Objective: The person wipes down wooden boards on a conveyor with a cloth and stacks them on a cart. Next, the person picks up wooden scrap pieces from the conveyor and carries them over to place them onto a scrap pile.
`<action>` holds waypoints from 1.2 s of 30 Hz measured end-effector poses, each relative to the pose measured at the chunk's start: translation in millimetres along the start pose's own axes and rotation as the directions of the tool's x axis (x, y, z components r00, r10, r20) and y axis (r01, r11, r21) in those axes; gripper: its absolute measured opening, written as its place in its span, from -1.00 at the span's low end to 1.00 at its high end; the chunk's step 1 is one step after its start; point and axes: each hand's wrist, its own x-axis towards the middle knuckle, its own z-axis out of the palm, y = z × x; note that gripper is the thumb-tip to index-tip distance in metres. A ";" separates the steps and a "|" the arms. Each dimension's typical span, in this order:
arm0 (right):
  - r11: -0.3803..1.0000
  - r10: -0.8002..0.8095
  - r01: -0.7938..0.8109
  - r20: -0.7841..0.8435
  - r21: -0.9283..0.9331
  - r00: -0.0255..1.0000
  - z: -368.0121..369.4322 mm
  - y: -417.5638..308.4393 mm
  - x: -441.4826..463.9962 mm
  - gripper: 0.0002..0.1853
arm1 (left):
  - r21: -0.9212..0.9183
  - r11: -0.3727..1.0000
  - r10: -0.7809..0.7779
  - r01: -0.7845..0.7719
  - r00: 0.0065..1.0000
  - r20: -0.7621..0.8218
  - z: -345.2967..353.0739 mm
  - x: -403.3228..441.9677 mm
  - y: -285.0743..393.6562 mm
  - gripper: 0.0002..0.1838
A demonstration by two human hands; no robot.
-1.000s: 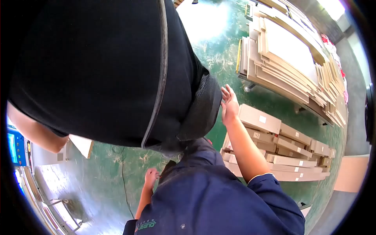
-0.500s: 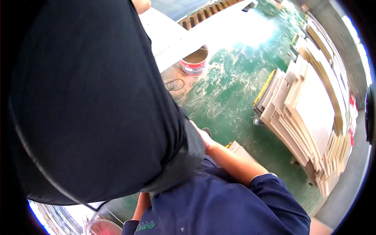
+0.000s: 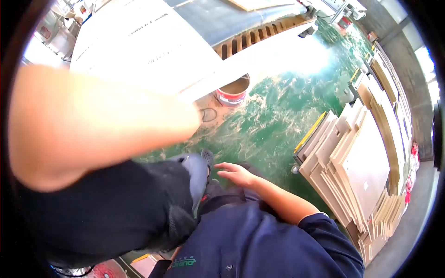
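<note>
My right hand [image 3: 235, 175] hangs in front of my waist with its fingers stretched out and apart, holding nothing. It is nearest my dark trousers and, in the view, a grey clog [image 3: 207, 160]; I cannot tell whether it touches the trousers. My left hand is hidden behind a co-worker close at my left, and only a sliver of my left arm shows. The co-worker wears a black top [image 3: 102, 208]. That person's bare forearm [image 3: 116, 120], smeared and overexposed, reaches across the left of the view, and its hand cannot be made out.
A large white printed board [image 3: 139, 41] lies on a machine table with a slotted edge [image 3: 250, 39]. Below the table stands a red-and-white bucket [image 3: 232, 95]. Stacked panels [image 3: 352, 162] rest on a wheeled cart at the right. The green floor [image 3: 269, 102] is dusty.
The co-worker's black-clothed body has dropped lower in view, uncovering the white board, and a bare forearm has appeared. My right hand now shows fully, fingers spread; before, it was partly hidden behind the co-worker.
</note>
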 end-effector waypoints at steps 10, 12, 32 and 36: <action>0.935 0.159 -0.326 -0.658 -0.139 0.736 -286.9 112.1 -16.5 -0.64 | 0.109 0.993 -0.040 0.034 0.998 0.050 136.7 63.0 146.8 -0.71; 0.944 0.193 -0.321 -0.660 -0.076 0.726 -332.8 120.9 -29.1 -0.64 | 0.154 0.988 -0.039 0.027 0.996 0.080 181.7 74.5 176.4 -0.71; 0.846 0.523 -0.256 -0.821 0.468 0.228 -748.7 122.3 -134.9 -0.79 | 0.672 0.349 0.168 -0.653 0.749 0.641 736.9 235.3 817.1 -0.43; 0.833 0.524 -0.285 -0.841 0.474 0.134 -783.2 95.4 -140.5 -0.73 | 0.424 0.566 -0.025 -0.707 0.499 0.866 889.5 117.7 1000.6 -0.48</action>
